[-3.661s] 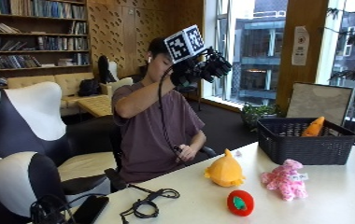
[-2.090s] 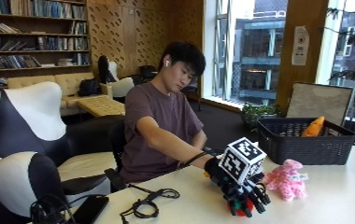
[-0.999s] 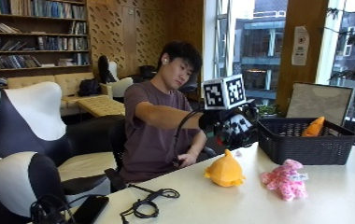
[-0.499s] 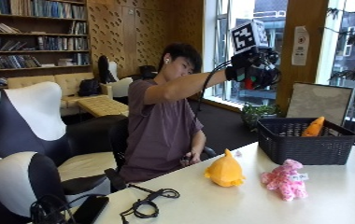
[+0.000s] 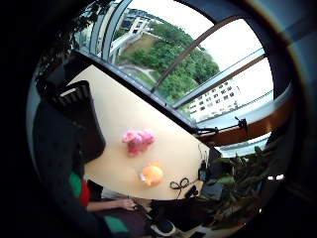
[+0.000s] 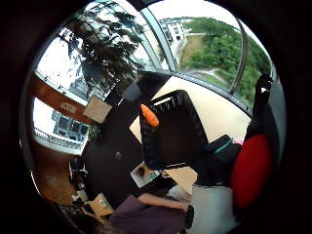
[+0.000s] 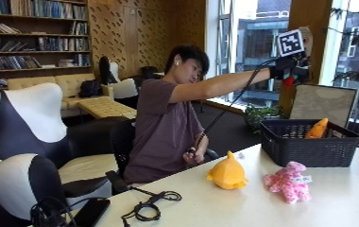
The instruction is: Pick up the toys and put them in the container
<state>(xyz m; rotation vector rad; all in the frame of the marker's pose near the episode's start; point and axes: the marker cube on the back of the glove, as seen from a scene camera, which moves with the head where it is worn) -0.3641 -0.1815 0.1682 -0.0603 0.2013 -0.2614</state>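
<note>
At upper right of the outside view, the gloved right hand (image 7: 291, 72) is gripping a red toy (image 7: 288, 81) high above the black basket (image 7: 305, 146). The toy looks small, light and smooth; the yellow plush (image 7: 228, 174) and pink plush (image 7: 287, 182) are lying at lower right, probably soft enough to grab by the body.

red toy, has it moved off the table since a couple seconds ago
Yes. It lay on the table beside the yellow toy earlier; now the right hand holds the red toy high above the black basket.
</note>
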